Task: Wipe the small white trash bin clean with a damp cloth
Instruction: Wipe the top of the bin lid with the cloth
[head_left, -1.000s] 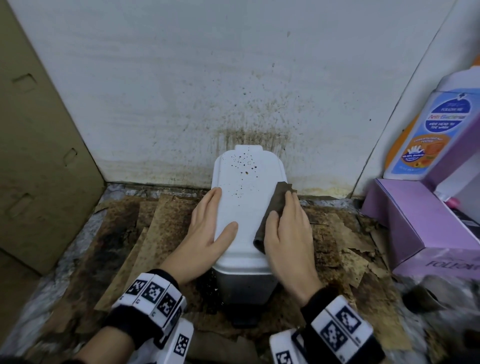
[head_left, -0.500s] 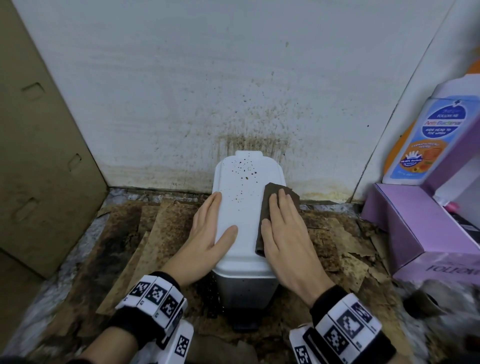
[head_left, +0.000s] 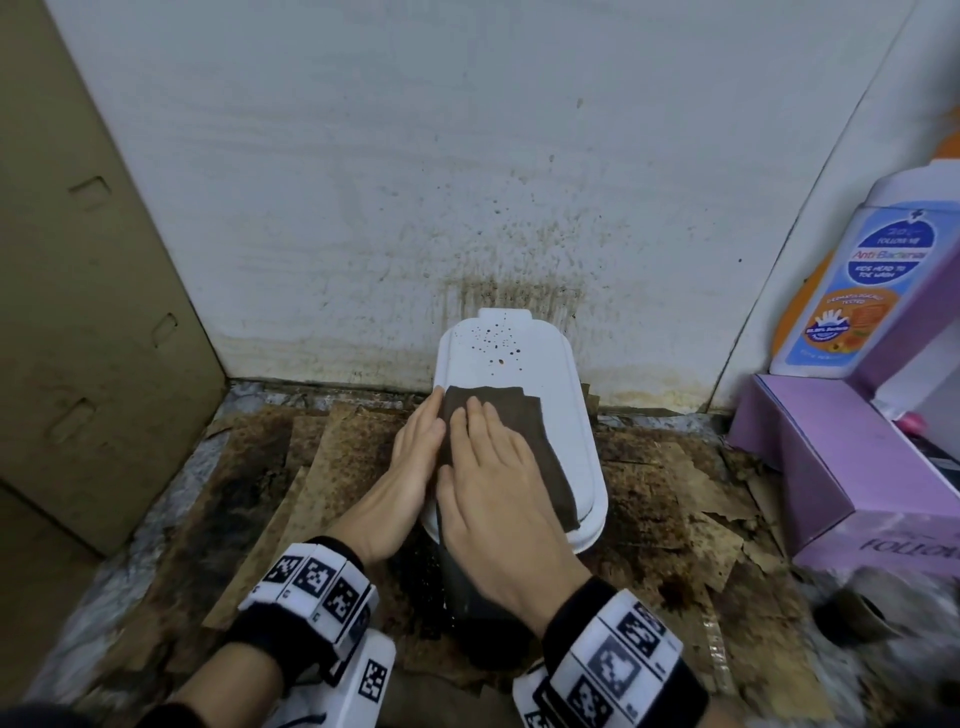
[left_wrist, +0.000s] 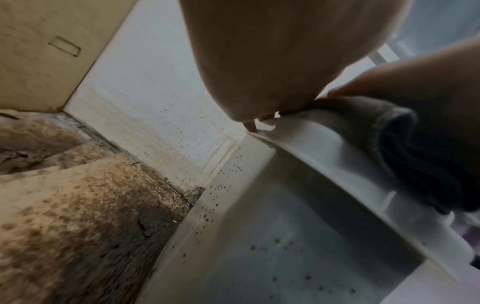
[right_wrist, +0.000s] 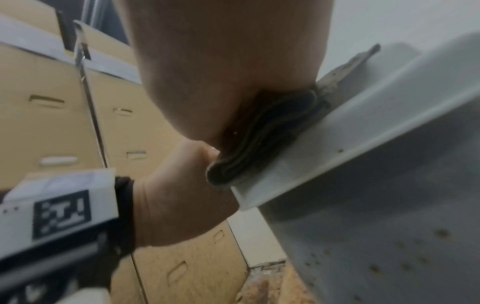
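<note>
Pressing cloth (head_left: 511, 441) flat on bin (head_left: 563, 415) lid: right hand (head_left: 498, 488).

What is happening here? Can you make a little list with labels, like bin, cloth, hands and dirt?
bin: small white trash bin, lid closed, against the wall
cloth: dark brown cloth spread over the lid
right hand: right hand pressing flat on the cloth
left hand: left hand resting along the bin's left edge
dirt: brown specks at the lid's far end

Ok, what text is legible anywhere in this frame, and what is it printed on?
"Anti-Bacterial": bottle label.
"KIDS HEAD TO TOE WASH": same label, small and only just legible.
"FOLLOW", cut off and mirrored: purple box front.
Other bottle text: too small.
Wrist markers: patterns, no words.
</note>
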